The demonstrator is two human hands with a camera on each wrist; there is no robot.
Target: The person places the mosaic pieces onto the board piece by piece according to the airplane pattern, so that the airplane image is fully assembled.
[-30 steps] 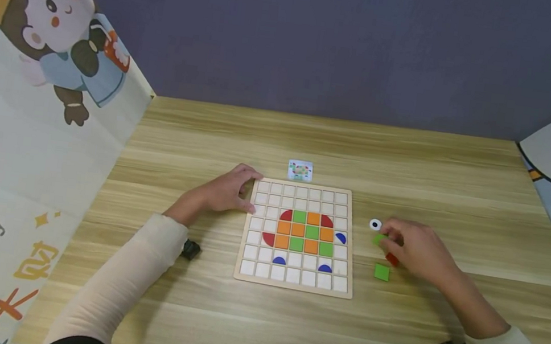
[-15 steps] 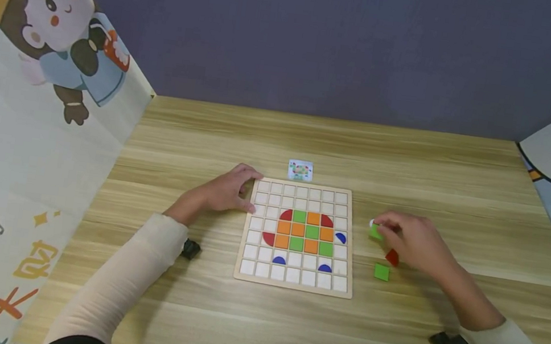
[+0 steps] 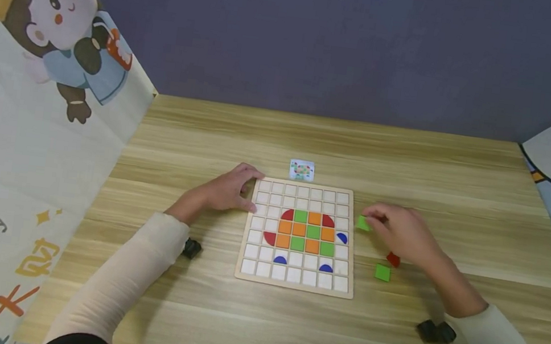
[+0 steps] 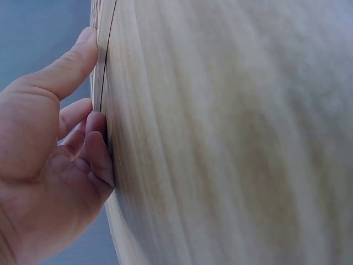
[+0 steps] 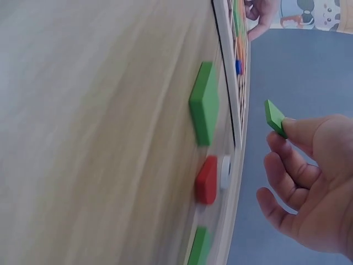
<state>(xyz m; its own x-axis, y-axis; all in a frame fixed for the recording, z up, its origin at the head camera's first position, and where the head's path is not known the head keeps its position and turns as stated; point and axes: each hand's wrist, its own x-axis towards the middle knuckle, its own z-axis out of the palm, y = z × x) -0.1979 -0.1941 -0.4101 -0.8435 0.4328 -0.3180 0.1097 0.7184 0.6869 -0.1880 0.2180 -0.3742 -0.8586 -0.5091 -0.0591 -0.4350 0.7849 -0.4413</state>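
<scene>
My right hand (image 3: 404, 234) pinches a green square tile (image 5: 274, 117) between thumb and forefinger, raised just right of the board in the head view. A white grid board (image 3: 251, 252) with a wooden frame lies mid-table. Red, green, orange and blue tiles fill some of its cells, with an orange tile (image 3: 282, 242) among them. At the board's upper left corner my left hand (image 3: 224, 190) rests its thumb and forefinger against the edge. Below my right hand lie a red rounded piece (image 3: 393, 259) and a loose green tile (image 3: 382, 272).
A small picture card (image 3: 302, 170) lies behind the board. The right wrist view also shows a white disc (image 5: 225, 172) beside the red piece and another green piece (image 5: 198, 248) at the bottom edge. A dark blue surface (image 3: 343, 42) stands beyond the wooden table (image 3: 257, 324).
My right hand has picked up the green tile from beside the white eye disc and carried it left towards the board. The disc is now hidden in the head view. My left hand stays put.
</scene>
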